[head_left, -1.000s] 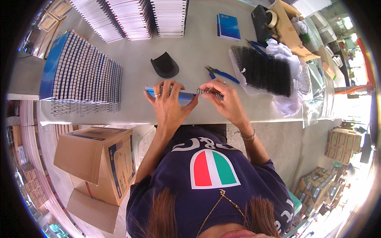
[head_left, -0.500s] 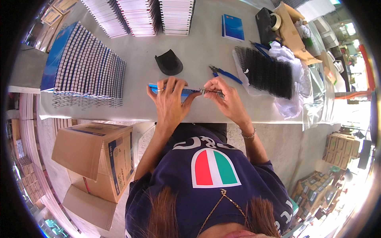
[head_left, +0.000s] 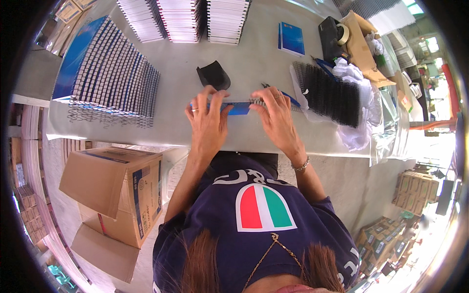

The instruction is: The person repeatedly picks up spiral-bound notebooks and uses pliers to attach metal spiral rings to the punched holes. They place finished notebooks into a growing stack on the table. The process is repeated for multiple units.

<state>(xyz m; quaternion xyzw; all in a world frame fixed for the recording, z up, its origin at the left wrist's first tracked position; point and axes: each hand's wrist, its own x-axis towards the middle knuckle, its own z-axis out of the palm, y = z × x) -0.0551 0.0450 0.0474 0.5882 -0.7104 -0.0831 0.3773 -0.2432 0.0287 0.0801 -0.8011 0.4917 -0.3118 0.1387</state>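
A small blue-covered notebook (head_left: 239,109) is gripped by my left hand (head_left: 207,117), its thumb on the near side and fingers over the far edge. Out of the notebook's right end runs a dark wire spiral (head_left: 256,102), pinched between the thumb and fingers of my right hand (head_left: 279,119). Partly behind that hand lie blue-handled cutting pliers (head_left: 292,100). Just beyond my left hand sits a black curved piece (head_left: 214,75). To the right, a heap of black spirals (head_left: 332,93) rests on white plastic.
A tall stack of blue notebooks (head_left: 110,73) stands at the left, with stacks of bound notebooks (head_left: 224,22) at the back. Farther right are another blue notebook (head_left: 291,39), a black tape dispenser (head_left: 330,36) and a cardboard box (head_left: 359,41). An open carton (head_left: 115,190) stands below the table's edge.
The notebook has tipped so more blue cover shows beside my left hand. My right hand's fingers have shifted over the spiral. The whole view has shifted slightly.
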